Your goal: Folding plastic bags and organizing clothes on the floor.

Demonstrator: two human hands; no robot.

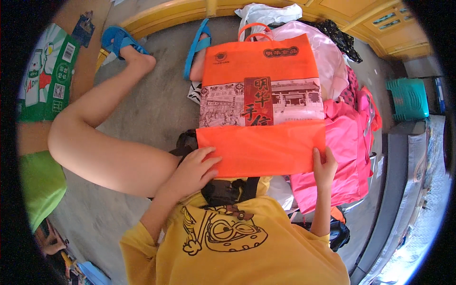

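Orange bag (261,114) flat across my lap. My left hand (192,168) spread, pressing folded bottom edge; my right hand (324,166) pinching right corner. Risk: slick fabric (loosely folded) springs open, slides toward pink bags (346,156).

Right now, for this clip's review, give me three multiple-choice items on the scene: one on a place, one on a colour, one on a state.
1. Where does the pink bag lie relative to the orange bag?
A. to its right
B. to its left
C. inside it

2. What colour are the sandals?
A. blue
B. white
C. black

3. How is the orange bag's bottom part?
A. folded up over the front
B. cut off
C. hanging straight down

Answers:
1 A, the pink bag shows past the orange bag's right edge.
2 A, both sandals are blue.
3 A, the left hand presses on the folded flap and the right hand grips its right edge.
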